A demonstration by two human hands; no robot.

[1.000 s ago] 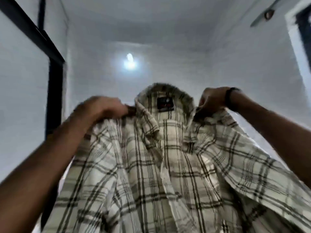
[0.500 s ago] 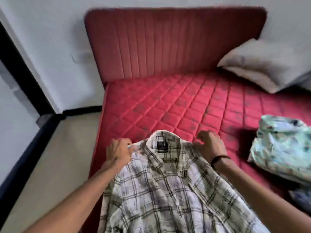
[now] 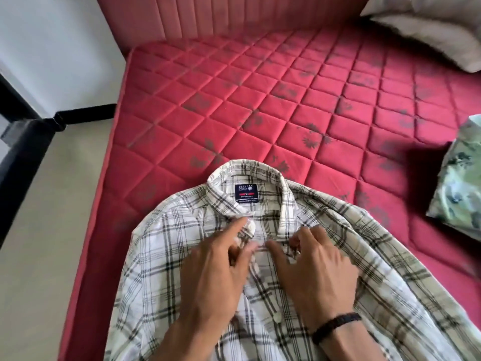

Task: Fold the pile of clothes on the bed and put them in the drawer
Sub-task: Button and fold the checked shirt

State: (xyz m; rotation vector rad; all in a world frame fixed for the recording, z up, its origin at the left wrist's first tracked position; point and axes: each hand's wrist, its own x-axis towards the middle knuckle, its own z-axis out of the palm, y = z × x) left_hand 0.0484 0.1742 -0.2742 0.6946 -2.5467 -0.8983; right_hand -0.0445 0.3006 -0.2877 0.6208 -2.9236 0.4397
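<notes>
A white plaid shirt (image 3: 161,256) with dark checks lies front up on the red quilted mattress (image 3: 260,100), near its left edge, with the collar and blue label pointing away from me. Both hands rest on the shirt's button strip just below the collar. My left hand (image 3: 216,282) pinches the left front edge, index finger stretched toward the collar tip. My right hand (image 3: 315,277), with a black wristband, curls its fingers onto the right front edge. The shirt's lower part runs out of view.
A folded green floral garment (image 3: 458,188) sits on the mattress at the right edge. A grey pillow (image 3: 429,29) leans at the far right by the red headboard (image 3: 234,16). Beige floor (image 3: 52,230) and a black door frame (image 3: 20,147) lie to the left.
The shirt went from held up in the air by its shoulders to lying flat on the mattress. Both hands left the shoulders and came together at the button strip under the collar.
</notes>
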